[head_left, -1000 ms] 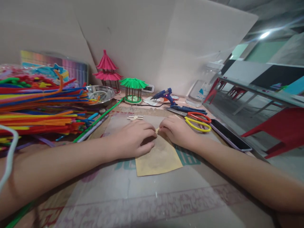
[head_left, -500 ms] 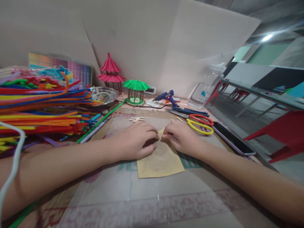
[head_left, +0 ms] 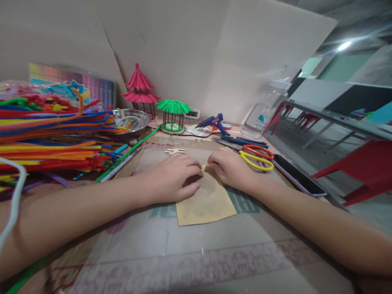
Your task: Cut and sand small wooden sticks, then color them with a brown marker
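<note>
A yellow sheet [head_left: 206,204], smudged grey in the middle like used sandpaper, lies on the covered work surface. My left hand [head_left: 174,177] rests over its left edge, fingers bent down and thumb apart, with nothing visible in it. At the sheet's far corner, my right hand [head_left: 228,165] is closed in a pinch. Whatever its fingertips hold is too small or hidden to make out. Just beyond my left hand lie several short pale sticks [head_left: 176,151]. Scissors [head_left: 255,157] with red and yellow handles lie beyond my right hand.
Bundled pipe cleaners [head_left: 55,155] crowd the left, beside a metal bowl [head_left: 134,121]. Behind stand a green-roofed model pavilion [head_left: 173,116], a pink-roofed one [head_left: 140,87], a blue glue gun [head_left: 212,122] and a plastic bottle [head_left: 260,116]. A phone [head_left: 298,175] lies right.
My right hand has shifted slightly away from me along the sheet and now covers the small sticks that showed behind it. My left hand stays almost in place. The view tilts slightly.
</note>
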Tool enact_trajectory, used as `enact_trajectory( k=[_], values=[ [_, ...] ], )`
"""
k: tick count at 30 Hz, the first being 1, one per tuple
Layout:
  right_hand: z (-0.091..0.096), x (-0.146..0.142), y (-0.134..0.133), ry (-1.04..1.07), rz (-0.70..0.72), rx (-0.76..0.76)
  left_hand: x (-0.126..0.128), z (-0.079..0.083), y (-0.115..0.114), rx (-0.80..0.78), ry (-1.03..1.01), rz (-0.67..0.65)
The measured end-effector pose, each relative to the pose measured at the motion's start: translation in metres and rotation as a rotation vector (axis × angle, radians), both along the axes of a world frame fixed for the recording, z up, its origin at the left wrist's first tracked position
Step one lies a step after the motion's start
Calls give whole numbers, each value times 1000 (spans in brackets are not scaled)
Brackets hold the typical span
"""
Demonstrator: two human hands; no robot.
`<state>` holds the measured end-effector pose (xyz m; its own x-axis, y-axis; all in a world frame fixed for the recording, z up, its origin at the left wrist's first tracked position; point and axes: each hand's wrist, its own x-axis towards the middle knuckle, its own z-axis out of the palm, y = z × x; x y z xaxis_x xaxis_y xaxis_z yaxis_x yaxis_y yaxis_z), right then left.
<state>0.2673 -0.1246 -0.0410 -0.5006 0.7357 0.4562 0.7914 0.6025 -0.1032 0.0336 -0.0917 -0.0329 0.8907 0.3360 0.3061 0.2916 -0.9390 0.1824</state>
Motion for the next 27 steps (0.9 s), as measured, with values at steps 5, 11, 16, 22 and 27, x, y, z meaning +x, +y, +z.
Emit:
enact_trajectory(
  k=[5,11,16,22,27],
  values=[
    [1,1,-2,-20,14,-51,0,0,0,-12,-4,-13],
    [3,-2,-3,-98,-3,41,0,0,1,2,-7,-6],
    [3,-1,-6,-15,38,-68,0,0,0,1,-12,-11],
    [2,0,-4,-23,1,-2,0,0,0,-3,-6,-6],
    [2,-3,-7,45,27,-92,-1,-1,0,5,-4,-2]
  ],
)
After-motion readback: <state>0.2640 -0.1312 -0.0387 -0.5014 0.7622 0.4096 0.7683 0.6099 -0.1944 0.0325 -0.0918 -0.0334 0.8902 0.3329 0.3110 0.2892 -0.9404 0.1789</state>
